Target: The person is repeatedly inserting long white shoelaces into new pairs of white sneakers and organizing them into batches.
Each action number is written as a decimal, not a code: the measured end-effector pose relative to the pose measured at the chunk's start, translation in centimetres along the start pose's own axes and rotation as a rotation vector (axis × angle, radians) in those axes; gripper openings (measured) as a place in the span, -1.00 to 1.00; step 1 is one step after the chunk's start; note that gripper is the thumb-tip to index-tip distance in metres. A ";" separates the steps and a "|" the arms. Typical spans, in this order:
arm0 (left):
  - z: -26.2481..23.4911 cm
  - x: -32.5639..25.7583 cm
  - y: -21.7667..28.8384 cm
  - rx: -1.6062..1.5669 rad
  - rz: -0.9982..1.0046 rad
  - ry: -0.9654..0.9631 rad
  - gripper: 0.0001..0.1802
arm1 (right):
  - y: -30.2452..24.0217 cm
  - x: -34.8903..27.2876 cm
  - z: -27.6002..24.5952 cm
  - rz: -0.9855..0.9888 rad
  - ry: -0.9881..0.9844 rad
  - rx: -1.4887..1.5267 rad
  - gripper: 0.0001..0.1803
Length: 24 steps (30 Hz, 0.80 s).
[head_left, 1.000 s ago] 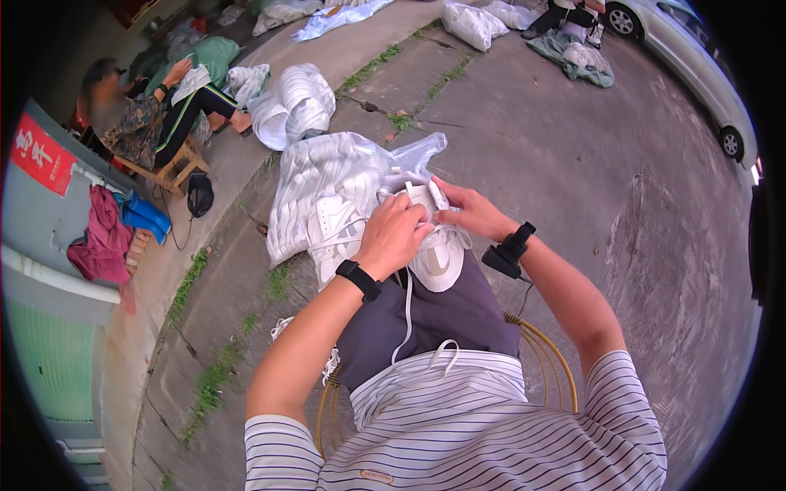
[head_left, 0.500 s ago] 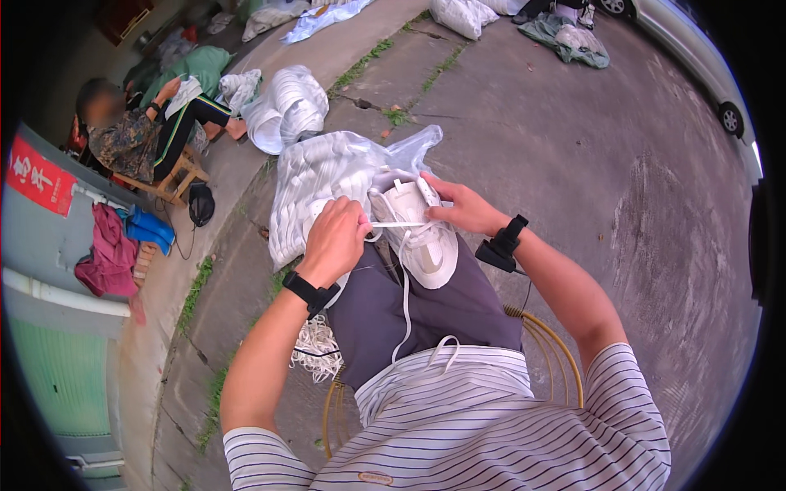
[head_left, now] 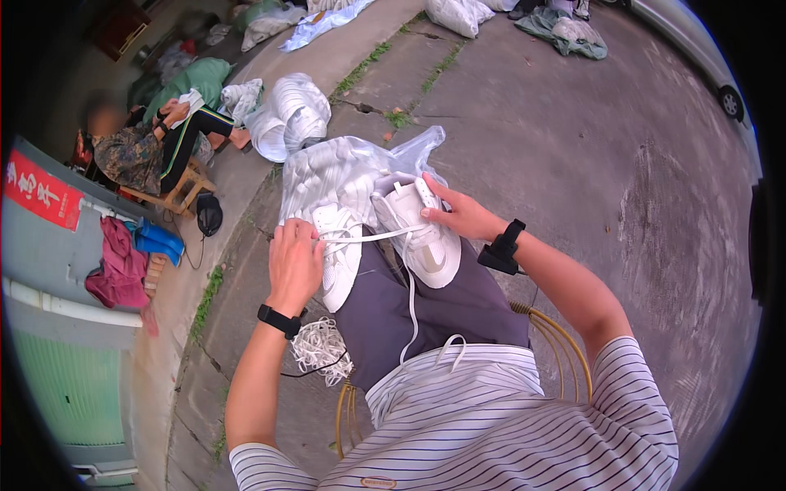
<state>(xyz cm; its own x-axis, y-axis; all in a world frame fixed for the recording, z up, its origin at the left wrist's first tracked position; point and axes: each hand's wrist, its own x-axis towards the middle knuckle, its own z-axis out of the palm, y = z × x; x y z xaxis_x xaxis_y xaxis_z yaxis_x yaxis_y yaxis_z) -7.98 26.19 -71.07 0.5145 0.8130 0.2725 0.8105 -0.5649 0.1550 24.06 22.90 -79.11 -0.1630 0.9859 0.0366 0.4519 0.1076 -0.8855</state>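
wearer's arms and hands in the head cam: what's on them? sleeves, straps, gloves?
Both hands are bare, no gloves. The left hand has a slim black band at the wrist. The right hand has a bulkier black strap with a boxy black unit at the wrist. The forearms are uncovered; short sleeves of a white shirt with thin dark stripes end at the upper arms.

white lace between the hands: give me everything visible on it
The white lace is a flat, thin, fabric-looking strip. It runs taut and nearly level from the left hand, which pinches one end, to the white shoe steadied by the right hand. It passes over a second white shoe lying on the lap. Another strand hangs down from the held shoe over the dark shorts.
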 end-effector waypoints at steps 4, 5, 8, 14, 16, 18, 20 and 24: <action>1.8 1.3 3.8 -0.273 0.204 -0.037 -0.71 | -0.5 -0.4 3.3 -0.087 0.132 -0.023 -0.23; 2.6 1.6 4.4 -0.296 0.227 -0.027 -0.72 | -0.9 -0.3 3.9 -0.092 0.125 -0.027 -0.23; 4.8 2.4 5.6 -0.310 0.163 -0.085 -0.79 | -1.6 0.1 5.1 -0.085 0.181 -0.038 -0.24; 5.7 3.3 5.2 -0.283 0.177 -0.119 -0.80 | 0.5 0.9 6.1 -0.130 0.196 0.041 -0.25; 6.2 3.2 5.2 -0.278 0.187 -0.136 -0.81 | 1.3 0.9 6.2 -0.160 0.189 0.096 -0.25; 6.6 3.1 5.3 -0.289 0.212 -0.128 -0.84 | 1.6 0.9 6.1 -0.163 0.173 0.085 -0.24; 6.6 3.3 5.4 -0.297 0.194 -0.137 -0.85 | 1.7 0.9 5.9 -0.165 0.161 0.074 -0.24; 5.7 3.5 5.3 -0.220 0.193 -0.174 -0.86 | 1.0 1.2 4.7 -0.160 0.112 0.009 -0.22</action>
<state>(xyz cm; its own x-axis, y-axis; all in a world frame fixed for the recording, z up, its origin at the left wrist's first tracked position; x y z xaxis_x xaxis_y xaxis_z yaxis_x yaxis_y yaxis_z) -0.24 26.83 -74.74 0.7078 0.6896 0.1533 0.6237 -0.7119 0.3227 20.17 23.58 -82.15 -0.1335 0.9644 0.2284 0.4201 0.2638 -0.8683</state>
